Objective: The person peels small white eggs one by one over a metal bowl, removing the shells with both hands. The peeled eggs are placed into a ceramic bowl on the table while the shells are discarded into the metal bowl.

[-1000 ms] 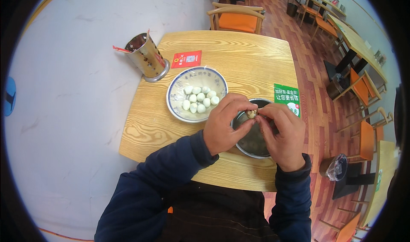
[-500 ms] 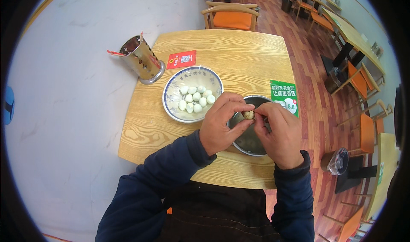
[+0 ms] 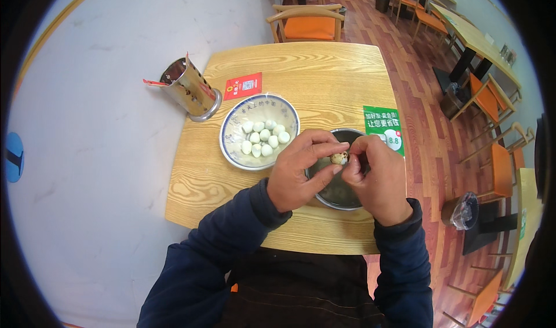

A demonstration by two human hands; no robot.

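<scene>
Two hands meeting above the dark metal bowl [image 3: 339,195] near the right edge of the wooden table [image 3: 301,67]. Left hand [image 3: 301,174] curled, thumb and forefinger pinching a small speckled egg [image 3: 339,158]. Right hand [image 3: 376,177] likewise bent inward, fingertips closed on the same egg from the other side, so both hands touching at it. Egg held over the bowl's upper half, clear of the bowl's inside as far as can be told; bowl contents too dark to make out. Both forearms in dark blue sleeves, rising from the near edge of the table.

Just beside the left hand, toward the table's middle, a white plate with a blue patterned rim [image 3: 231,140], carrying a cluster of pale peeled eggs [image 3: 265,138]. Near the far left corner, a metal cylinder holder [image 3: 191,90], tilted in view, standing at the left edge. Flat on the table between holder and plate, a red card [image 3: 243,85]. At the right edge, just behind the bowl, a green card [image 3: 383,128]. Beyond the far edge, an orange-seated wooden chair [image 3: 307,22].
</scene>
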